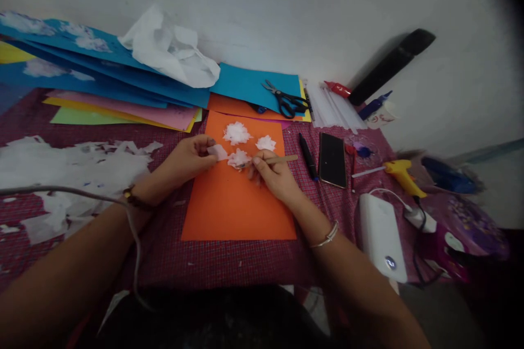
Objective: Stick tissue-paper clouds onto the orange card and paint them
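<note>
Two small grips meet over the lower white tuft (239, 158): the left hand (190, 156) has thumb and fingertips together on a white paper scrap (218, 152), whose free end points toward the tuft, while the right hand (277, 177) is closed around a slim wooden stick (289, 158), pinched near its working end with the rest jutting out past the knuckles. Whether the stick's tip actually touches the tuft I cannot tell from where I stand. For good handling, in my judgement, the scrap is best pinched lightly by its edge, so that it does not crumple, and the stick steered by small finger movements, since a broad sweep could drag the loose petals flat; the left fingertips should stay clear of the tip. The tuft lies on an orange sheet (237, 210), with a larger tuft (237, 133) just above it and a smaller tuft (266, 142) to the upper right, near enough for the right knuckles to brush. Beyond the sheet, loose white scraps (73, 169) spread to the left over the checked cloth (164, 256); a black marker (307, 157) and a phone (332, 159) lie to the right, and scissors (287, 102) rest on blue paper (254, 80) behind.
</note>
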Motion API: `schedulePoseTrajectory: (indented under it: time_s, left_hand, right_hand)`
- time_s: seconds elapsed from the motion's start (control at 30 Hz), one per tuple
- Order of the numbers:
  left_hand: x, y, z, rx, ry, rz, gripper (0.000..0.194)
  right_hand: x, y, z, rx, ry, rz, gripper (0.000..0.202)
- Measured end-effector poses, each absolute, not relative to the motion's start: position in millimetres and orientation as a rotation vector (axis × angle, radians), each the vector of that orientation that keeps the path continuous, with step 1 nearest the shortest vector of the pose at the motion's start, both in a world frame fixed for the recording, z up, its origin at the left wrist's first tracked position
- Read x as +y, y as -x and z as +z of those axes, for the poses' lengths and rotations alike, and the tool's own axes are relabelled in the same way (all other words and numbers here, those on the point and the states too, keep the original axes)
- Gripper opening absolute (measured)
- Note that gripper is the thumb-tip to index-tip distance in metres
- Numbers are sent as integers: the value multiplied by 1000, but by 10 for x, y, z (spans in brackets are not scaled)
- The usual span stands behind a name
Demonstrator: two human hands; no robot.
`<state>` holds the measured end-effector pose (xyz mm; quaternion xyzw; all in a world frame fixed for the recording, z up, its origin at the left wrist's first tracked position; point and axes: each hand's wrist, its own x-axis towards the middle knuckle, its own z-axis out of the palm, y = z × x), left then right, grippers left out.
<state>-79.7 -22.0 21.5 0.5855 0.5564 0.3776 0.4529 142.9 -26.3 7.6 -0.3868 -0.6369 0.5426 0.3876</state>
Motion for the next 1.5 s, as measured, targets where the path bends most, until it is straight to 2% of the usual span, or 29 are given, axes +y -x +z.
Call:
schedulePoseTrajectory:
  time_s: [0.07,0.2,0.33,0.73,1.0,1.37,1.5]
  left_hand:
    - [-200,790,168,1369,-1486,895,20]
    - [-185,819,164,1274,-1660,739,11]
    - [-188,824,157,1192,-1775,642,13]
    - [-137,607,0,1285,-1716,832,17]
    - [-113,595,-46,1291,-1690,875,20]
    - [-73,638,23,1290,-1643,916,5]
    - [-94,612,-8,1253,-1678,999,6]
  right_hand:
    - [-257,-1430,71,-1602,1007,1367,40]
    - [-253,-1428,66,-1582,1016,1356,40]
    - [-251,-1421,70,-1525,1007,1339,36]
    - [-290,-1423,143,-1425,1021,1308,34]
    - [-316,-1390,108,-1615,1037,1258,40]
    - [-324,-1436,29,-1924,1027,1096,30]
    - [-347,-1454,85,-1940,984,1058,28]
